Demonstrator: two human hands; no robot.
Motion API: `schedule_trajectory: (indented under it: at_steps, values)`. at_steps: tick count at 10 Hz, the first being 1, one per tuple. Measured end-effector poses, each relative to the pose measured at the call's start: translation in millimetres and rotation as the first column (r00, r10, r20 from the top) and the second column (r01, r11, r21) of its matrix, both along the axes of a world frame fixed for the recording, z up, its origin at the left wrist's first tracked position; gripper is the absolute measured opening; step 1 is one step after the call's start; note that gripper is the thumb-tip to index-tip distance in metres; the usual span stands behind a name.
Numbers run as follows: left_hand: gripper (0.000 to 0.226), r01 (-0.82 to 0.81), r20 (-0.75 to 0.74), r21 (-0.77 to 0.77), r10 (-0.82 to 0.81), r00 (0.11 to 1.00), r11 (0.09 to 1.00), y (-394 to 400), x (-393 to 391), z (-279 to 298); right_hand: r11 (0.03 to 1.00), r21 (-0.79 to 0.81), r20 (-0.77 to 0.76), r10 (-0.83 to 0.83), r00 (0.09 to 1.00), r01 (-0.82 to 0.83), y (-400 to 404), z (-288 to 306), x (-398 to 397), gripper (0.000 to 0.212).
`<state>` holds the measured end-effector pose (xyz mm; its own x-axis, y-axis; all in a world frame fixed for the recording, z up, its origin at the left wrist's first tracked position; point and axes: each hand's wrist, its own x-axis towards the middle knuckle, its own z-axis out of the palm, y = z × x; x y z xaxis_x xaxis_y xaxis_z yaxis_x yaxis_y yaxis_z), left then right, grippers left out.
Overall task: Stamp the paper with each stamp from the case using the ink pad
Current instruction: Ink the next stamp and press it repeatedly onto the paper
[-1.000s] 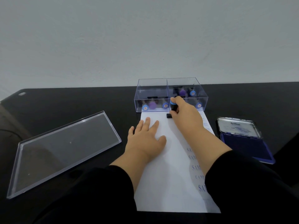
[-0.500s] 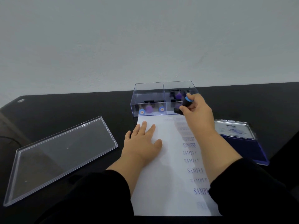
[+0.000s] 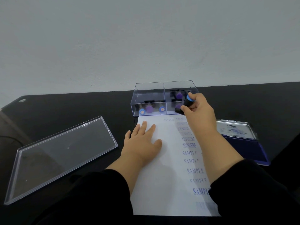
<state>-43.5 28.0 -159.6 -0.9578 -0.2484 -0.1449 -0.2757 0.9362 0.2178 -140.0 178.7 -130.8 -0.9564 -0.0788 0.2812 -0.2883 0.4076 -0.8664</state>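
From the head camera, the right hand [image 3: 198,114] curls its fingers [image 3: 185,109] round a tilted black stamp with a blue-ringed top [image 3: 186,103], held off the sheet at the front wall of the clear plastic two-compartment case [image 3: 149,95], where other blue- and purple-topped stamps lie. The left hand [image 3: 142,142] lies flat, fingers straight, on the white paper sheet [image 3: 165,184], which carries blue EXPRESS and SAMPLE prints. On the black worktop [image 3: 65,108], the open blue ink pad [image 3: 245,143] sits right of the paper and the clear case lid [image 3: 61,156] left.

Black table [image 3: 81,108], clear lid [image 3: 61,156] (lying left, upturned), pale wall [image 3: 146,38]
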Motion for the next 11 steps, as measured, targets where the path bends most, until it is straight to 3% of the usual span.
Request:
schedule_trajectory:
  at_steps: [9,11]
  values:
    - [0.058,0.008,0.004,-0.01,-0.008,1.0,1.0,-2,-1,-1,1.0,0.018,-0.042,-0.021,0.999,0.022,3,8,5,0.035]
    - [0.059,0.011,0.013,-0.011,-0.011,1.0,1.0,-2,0,0,0.994,0.106,-0.055,-0.011,0.998,0.017,16,16,14,0.037]
